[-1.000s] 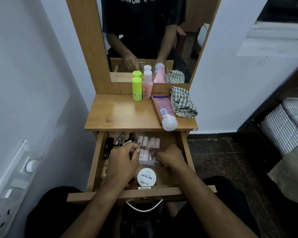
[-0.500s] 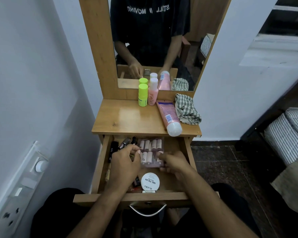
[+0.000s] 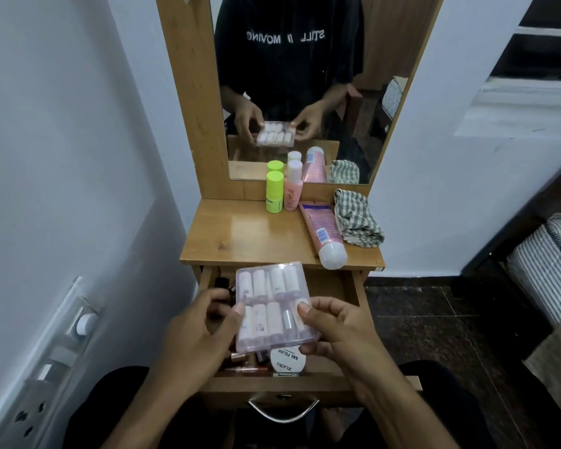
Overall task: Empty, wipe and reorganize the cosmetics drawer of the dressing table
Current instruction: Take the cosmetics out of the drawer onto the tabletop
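The wooden drawer (image 3: 352,288) of the dressing table stands pulled open. Above it I hold a clear plastic case of small bottles (image 3: 274,303), tilted toward me. My left hand (image 3: 196,332) grips its left edge and my right hand (image 3: 339,330) grips its right edge. Under the case, a round white nail polish remover tub (image 3: 287,362) and several small dark and reddish cosmetics (image 3: 248,362) lie in the drawer. A checked cloth (image 3: 357,218) lies on the table top (image 3: 240,234) at the right.
A lime green bottle (image 3: 274,191) and a pink bottle (image 3: 293,189) stand at the mirror's base. A pink tube (image 3: 324,234) lies beside the cloth. A wall with switches (image 3: 46,367) is at my left, a striped mattress (image 3: 551,267) at my right.
Both hands have lifted the clear case of bottles up out of the drawer and toward me. The camera has tilted upward.
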{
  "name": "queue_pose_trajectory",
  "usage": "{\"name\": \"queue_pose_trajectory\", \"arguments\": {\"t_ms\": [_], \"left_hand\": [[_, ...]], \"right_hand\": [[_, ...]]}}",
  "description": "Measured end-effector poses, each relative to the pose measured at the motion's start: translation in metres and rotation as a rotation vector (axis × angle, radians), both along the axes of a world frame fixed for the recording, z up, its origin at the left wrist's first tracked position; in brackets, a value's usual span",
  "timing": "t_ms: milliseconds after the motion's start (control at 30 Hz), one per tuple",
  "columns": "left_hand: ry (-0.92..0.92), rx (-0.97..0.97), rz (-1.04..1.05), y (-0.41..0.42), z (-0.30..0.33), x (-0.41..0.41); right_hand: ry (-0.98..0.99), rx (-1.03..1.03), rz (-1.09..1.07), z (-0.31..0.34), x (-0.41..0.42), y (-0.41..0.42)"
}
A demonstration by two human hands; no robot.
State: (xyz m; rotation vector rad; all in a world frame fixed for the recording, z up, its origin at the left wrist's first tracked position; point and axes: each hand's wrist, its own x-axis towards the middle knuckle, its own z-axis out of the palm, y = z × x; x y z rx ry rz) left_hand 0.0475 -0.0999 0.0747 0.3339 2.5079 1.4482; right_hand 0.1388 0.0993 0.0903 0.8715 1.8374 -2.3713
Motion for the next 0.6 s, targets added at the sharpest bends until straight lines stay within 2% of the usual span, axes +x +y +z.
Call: {"name": "queue_pose_trajectory", "arguments": {"t_ms": [100,233,333,467,600], "left_hand": [[-0.032,0.221,0.042,0.006,0.010,-0.013],[-0.024,0.249,-0.021,0.026,0.011,-0.040],[-0.011,0.220,-0.032,0.040,0.007,-0.065],[0.135,0.108,-0.018,0.053,0.003,-0.087],[0.186,0.051,-0.009,0.063,0.000,-0.095]], "right_hand": [[0.075,-0.019,-0.090,0.009,-0.017,-0.003],[0.139,0.096,-0.102,0.015,-0.047,0.004],[0.155,0.411,0.009,0.011,-0.071,0.013],[0.100,0.900,0.106,0.002,-0.099,0.021],[0.054,1.170,0.117,-0.001,-0.109,0.020]]}}
